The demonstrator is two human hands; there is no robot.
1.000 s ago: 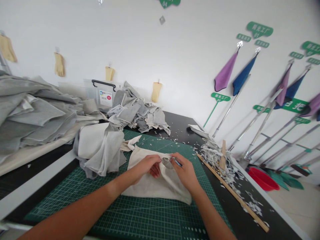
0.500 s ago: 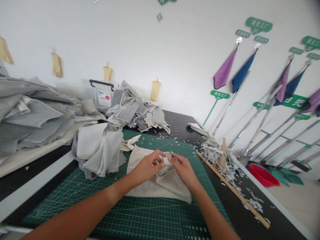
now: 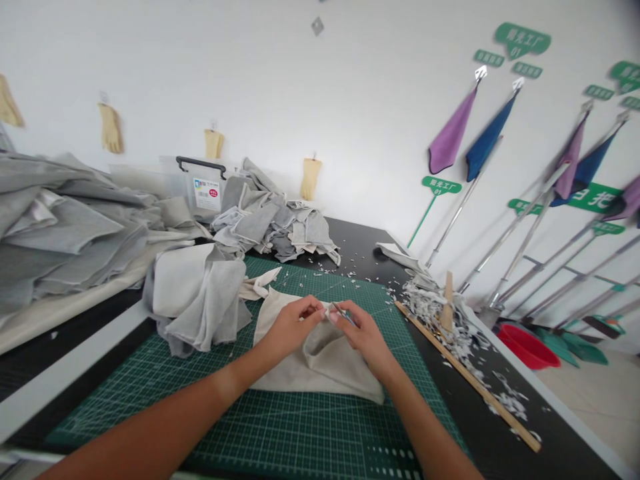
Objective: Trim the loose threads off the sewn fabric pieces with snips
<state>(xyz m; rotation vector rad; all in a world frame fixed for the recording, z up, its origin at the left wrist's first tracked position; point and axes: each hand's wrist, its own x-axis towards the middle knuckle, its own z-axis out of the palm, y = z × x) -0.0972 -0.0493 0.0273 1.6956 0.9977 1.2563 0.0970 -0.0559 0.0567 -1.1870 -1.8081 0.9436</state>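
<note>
A beige-grey cloth (image 3: 320,367) lies on the green cutting mat (image 3: 300,433), its far edge lifted and bunched between my hands. The fingers of my left hand (image 3: 295,327) are pinched on that raised edge. My right hand (image 3: 360,330) is closed on a small metal tool (image 3: 345,313), slim with a bluish part, and its fingertips also meet the cloth edge close to the left fingertips. What kind of tool it is cannot be made out. Below the hands the cloth opens in a loose fold.
Grey cloths (image 3: 200,293) are heaped left of the mat, with bigger piles (image 3: 75,227) behind. A clear box (image 3: 200,193) stands by the wall. On the right lie a wooden strip (image 3: 465,373), cloth scraps (image 3: 435,300) and a wooden piece (image 3: 447,303).
My hands have drawn closer together, and my left fingers have closed on the cloth edge. The fold beneath them has opened wider.
</note>
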